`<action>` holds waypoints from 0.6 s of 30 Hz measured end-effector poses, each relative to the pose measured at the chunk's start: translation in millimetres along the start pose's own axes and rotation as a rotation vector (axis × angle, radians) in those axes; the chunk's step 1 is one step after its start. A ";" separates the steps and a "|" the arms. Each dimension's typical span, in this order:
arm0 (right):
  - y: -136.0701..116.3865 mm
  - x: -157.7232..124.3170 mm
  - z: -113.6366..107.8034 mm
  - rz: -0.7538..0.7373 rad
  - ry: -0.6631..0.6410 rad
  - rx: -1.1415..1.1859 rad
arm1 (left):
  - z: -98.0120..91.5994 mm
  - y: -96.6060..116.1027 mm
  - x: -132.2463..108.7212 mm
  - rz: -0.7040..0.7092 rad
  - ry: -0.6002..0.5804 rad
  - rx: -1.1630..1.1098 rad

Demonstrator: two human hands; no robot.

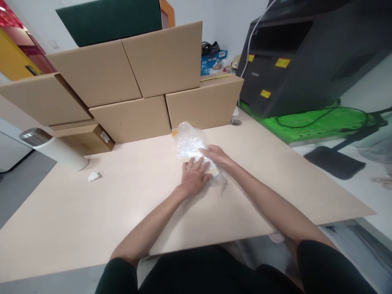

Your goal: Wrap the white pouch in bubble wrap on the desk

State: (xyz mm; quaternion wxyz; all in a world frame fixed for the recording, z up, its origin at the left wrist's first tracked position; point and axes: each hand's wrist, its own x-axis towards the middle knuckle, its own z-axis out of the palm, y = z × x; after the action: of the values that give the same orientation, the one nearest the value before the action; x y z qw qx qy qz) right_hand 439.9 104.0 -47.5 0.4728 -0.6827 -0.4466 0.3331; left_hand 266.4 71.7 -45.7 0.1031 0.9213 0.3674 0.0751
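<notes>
A clear bubble-wrap package (189, 139) lies on the pale wooden table (137, 204), in front of the stacked cartons. Some yellow shows through the plastic, but what is inside cannot be made out. My left hand (195, 176) rests palm down on the near part of the wrap, fingers spread. At the package's right side, my right hand (218, 156) grips the wrap's edge, its fingers partly hidden. Loose plastic sticks out toward me below both hands.
Brown cardboard boxes (131, 122) are stacked along the back, a dark green box (113, 22) on top. A white tumbler (61, 151) and a crumpled white scrap (94, 176) are at the left. A black printer (275, 73) stands on a green surface (321, 124) at the right.
</notes>
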 end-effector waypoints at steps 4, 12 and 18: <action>-10.7 8.4 20.0 0.005 -0.066 0.080 | -5.6 -5.6 -2.0 0.008 -0.027 -0.033; -51.2 -48.4 1.1 -0.226 -0.480 0.160 | -96.9 -52.9 -10.9 0.120 0.204 0.001; -86.1 -86.6 -28.3 -0.297 -0.905 0.182 | -162.7 -89.0 -35.0 0.249 -0.342 -0.546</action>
State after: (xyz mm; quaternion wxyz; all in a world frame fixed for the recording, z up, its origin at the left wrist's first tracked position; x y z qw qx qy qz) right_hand 406.5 27.4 45.8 0.3312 -0.3538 -0.6691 0.5634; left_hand 147.6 132.4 87.7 0.3958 0.8968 0.1958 0.0270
